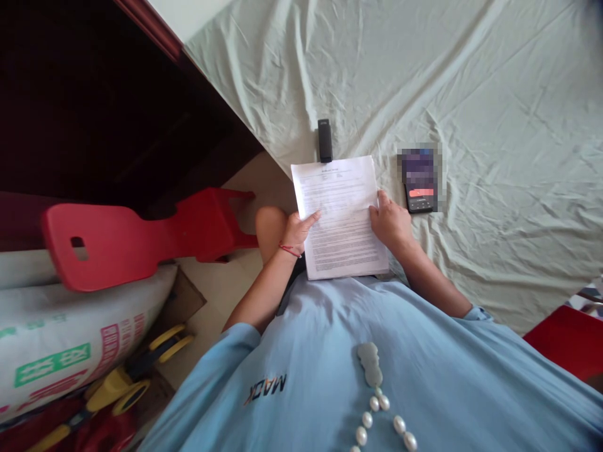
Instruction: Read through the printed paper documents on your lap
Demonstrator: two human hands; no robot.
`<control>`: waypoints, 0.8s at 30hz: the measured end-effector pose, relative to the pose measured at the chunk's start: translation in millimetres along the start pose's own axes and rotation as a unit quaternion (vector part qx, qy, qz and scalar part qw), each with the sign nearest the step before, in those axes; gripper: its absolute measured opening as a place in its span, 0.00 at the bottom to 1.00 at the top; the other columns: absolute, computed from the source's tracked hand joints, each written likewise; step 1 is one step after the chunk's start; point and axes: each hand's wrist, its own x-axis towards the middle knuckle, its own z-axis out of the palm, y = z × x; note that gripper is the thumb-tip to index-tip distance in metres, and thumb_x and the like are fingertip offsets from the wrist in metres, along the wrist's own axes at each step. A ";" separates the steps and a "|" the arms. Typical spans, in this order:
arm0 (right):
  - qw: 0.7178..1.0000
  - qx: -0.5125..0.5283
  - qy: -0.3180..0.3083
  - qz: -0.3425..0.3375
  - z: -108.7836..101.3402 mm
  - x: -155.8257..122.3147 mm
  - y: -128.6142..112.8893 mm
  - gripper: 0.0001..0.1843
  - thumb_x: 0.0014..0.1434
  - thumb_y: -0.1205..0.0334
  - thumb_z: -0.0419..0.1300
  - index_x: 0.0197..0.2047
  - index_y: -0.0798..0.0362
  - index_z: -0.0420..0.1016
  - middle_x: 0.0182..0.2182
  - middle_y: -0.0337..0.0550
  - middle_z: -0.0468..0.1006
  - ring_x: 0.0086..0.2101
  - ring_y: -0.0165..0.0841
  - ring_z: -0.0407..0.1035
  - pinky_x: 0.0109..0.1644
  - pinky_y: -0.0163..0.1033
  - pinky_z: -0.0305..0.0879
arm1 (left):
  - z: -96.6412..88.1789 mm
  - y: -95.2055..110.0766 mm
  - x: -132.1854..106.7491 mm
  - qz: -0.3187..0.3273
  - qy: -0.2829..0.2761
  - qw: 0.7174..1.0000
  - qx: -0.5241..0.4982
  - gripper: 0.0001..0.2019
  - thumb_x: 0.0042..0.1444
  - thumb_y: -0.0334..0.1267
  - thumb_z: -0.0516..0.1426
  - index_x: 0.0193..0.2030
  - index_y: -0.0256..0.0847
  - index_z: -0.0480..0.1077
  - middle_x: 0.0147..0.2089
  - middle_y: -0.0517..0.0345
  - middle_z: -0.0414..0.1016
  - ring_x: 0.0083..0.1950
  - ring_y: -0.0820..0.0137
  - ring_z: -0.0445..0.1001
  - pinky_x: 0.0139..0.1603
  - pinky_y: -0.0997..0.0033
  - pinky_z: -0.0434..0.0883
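Note:
A stack of printed paper sheets [343,220] lies in front of my body, its top page covered in lines of small text. My left hand [300,230] grips the left edge, thumb on top and the other fingers hidden beneath. At the right edge, my right hand [392,220] holds the sheets, with its fingers curled by the margin. A black stapler-like object [325,141] rests on the sheet just beyond the paper's top edge. To the right of my right hand lies a phone [421,198] with its screen lit and partly blurred.
A wrinkled pale green bedsheet [494,138] spreads ahead and to the right. On the left stands a red plastic chair [113,245], with a printed white sack [94,339] and a yellow-and-black toy-like object [113,383] below it. Another red surface [570,342] shows at right.

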 end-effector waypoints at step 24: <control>0.991 0.113 0.059 -0.031 3.2 3.5 10.0 0.30 0.70 0.59 0.55 0.73 0.56 0.69 0.55 0.55 0.82 0.49 0.46 0.78 0.55 0.48 0.71 | 0.8 0.1 0.6 0.013 0.002 1.000 0.018 0.35 0.30 0.49 0.83 0.46 0.35 0.85 0.52 0.42 0.86 0.62 0.43 0.82 0.69 0.45 0.76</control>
